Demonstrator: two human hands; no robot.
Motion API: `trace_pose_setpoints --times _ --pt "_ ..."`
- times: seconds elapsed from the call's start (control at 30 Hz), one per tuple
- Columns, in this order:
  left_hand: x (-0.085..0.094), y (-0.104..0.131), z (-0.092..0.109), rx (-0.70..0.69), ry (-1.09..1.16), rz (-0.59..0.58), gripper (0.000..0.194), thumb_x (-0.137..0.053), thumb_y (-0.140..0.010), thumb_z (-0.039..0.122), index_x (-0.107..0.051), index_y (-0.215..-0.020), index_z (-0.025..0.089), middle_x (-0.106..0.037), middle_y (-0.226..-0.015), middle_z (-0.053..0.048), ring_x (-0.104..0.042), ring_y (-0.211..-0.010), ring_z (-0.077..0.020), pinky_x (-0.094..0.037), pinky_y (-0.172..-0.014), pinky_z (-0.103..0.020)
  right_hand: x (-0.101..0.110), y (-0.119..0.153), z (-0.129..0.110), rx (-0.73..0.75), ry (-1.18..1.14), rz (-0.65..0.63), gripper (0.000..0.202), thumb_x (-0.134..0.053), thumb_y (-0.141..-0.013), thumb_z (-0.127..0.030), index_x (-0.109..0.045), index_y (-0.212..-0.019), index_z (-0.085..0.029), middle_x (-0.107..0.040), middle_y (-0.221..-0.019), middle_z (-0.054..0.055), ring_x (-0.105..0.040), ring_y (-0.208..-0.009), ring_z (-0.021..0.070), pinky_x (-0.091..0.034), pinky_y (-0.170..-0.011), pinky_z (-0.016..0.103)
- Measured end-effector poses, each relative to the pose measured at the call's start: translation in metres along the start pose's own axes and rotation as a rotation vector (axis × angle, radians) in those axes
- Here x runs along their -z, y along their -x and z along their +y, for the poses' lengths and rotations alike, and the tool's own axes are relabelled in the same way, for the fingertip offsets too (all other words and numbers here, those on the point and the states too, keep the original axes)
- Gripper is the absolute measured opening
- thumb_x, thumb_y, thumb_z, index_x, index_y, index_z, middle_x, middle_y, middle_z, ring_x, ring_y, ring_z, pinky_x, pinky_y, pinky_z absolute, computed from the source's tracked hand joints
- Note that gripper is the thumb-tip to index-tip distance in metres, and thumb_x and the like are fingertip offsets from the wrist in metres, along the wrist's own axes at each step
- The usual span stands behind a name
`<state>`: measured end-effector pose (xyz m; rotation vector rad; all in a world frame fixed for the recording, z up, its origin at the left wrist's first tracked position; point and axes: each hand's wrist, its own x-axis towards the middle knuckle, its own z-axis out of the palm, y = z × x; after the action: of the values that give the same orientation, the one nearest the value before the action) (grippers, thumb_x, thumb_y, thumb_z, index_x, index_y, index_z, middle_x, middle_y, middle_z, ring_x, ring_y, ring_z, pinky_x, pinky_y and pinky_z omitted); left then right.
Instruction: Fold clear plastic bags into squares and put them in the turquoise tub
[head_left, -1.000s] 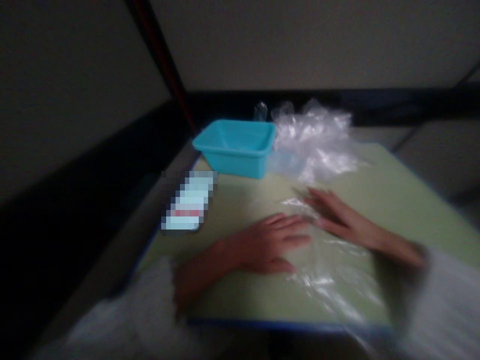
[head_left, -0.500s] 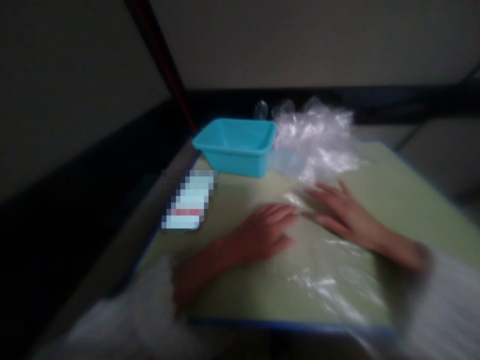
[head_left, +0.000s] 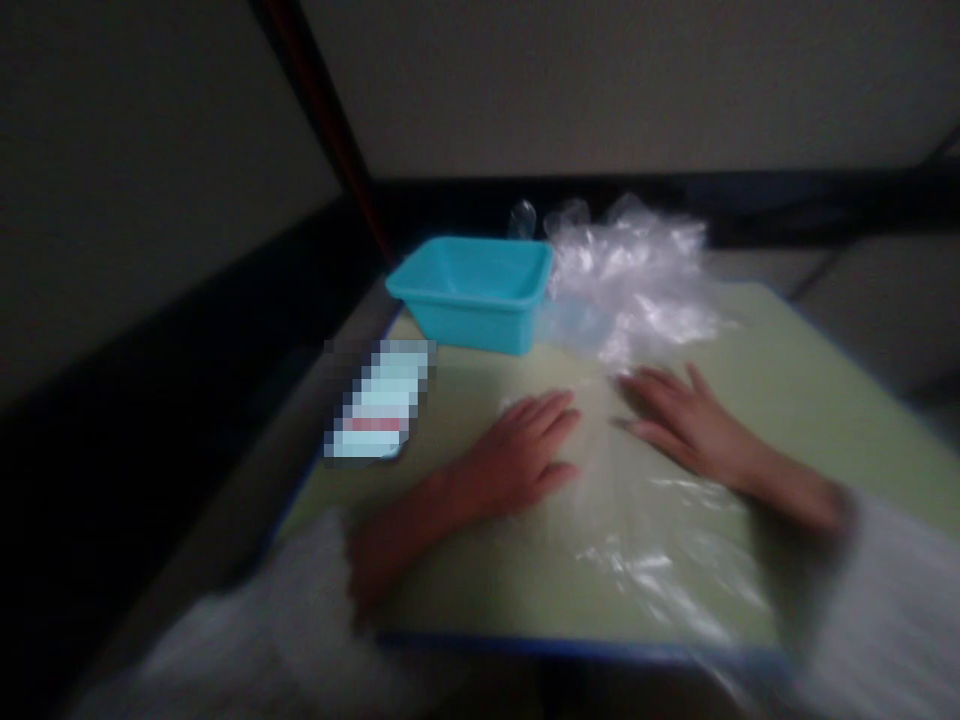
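Note:
A clear plastic bag lies spread on the table in front of me, its near end reaching over the front edge. My left hand rests on its left side with the fingers stretched out. On the upper right part of the bag lies my right hand, palm down, fingers extended and thumb apart. Neither hand grips anything. The bag's outline is faint, and its far edge is hard to make out between the hands.
A turquoise plastic basin stands at the back left of the yellow-green table. Beside it is a heap of crumpled clear plastic bags. A pixelated, phone-like bright thing lies at the left edge. Walls stand behind and to the left.
My left hand has slid slightly left and away from my right hand, its fingers now more stretched out. My right hand has barely moved. The basin and the heap are unchanged.

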<state>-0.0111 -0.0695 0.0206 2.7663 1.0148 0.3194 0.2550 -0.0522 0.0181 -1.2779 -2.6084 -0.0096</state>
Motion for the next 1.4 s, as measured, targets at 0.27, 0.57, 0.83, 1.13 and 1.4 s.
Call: trace_pose_setpoints --times 0.27,0.57,0.83,1.13,1.4 --pt "0.000 -0.001 -0.003 0.020 0.031 0.001 0.057 -0.052 -0.087 0.038 -0.039 -0.135 0.009 -0.031 -0.148 -0.017 -0.024 -0.139 -0.0260 -0.023 -0.113 -0.042 0.000 -0.002 0.003 -0.115 -0.033 0.077 0.052 -0.033 -0.094 -0.051 -0.041 -0.132 -0.016 -0.056 -0.128 0.017 -0.048 -0.121 0.0328 -0.020 -0.102 0.069" --pt "-0.004 -0.003 -0.004 0.037 0.069 0.036 0.058 -0.051 -0.087 0.035 -0.037 -0.136 0.007 -0.029 -0.149 -0.018 -0.024 -0.139 -0.0235 -0.026 -0.113 -0.039 -0.001 -0.015 -0.003 0.227 -0.054 -0.053 0.061 -0.032 -0.095 -0.049 -0.030 -0.143 -0.011 -0.036 -0.145 0.019 -0.034 -0.134 0.0283 -0.018 -0.109 0.059" --pt "-0.005 -0.003 -0.011 0.047 0.026 -0.051 0.062 -0.046 -0.090 0.040 -0.029 -0.141 0.008 -0.021 -0.152 -0.015 -0.015 -0.142 -0.0232 -0.018 -0.115 -0.043 -0.011 -0.015 0.006 0.167 -0.071 -0.026 0.060 -0.030 -0.095 -0.052 -0.033 -0.143 -0.017 -0.038 -0.144 0.017 -0.034 -0.133 0.0324 -0.023 -0.105 0.063" --pt "-0.004 -0.001 -0.013 0.069 0.047 -0.064 0.062 -0.048 -0.089 0.037 -0.029 -0.142 0.012 -0.021 -0.152 -0.015 -0.014 -0.142 -0.0226 -0.019 -0.114 -0.044 -0.013 -0.016 0.012 0.000 -0.032 -0.019 0.063 -0.026 -0.094 -0.055 -0.038 -0.140 -0.014 -0.042 -0.142 0.018 -0.038 -0.131 0.0312 -0.025 -0.105 0.060" --pt "0.004 -0.002 -0.022 0.139 0.092 0.079 0.055 -0.051 -0.087 0.030 -0.038 -0.137 0.009 -0.030 -0.148 -0.017 -0.026 -0.139 -0.0239 -0.025 -0.113 -0.043 -0.007 -0.017 0.011 -0.062 -0.069 0.044 0.053 -0.030 -0.095 -0.050 -0.047 -0.133 -0.016 -0.047 -0.138 0.017 -0.042 -0.129 0.0314 -0.018 -0.105 0.065"
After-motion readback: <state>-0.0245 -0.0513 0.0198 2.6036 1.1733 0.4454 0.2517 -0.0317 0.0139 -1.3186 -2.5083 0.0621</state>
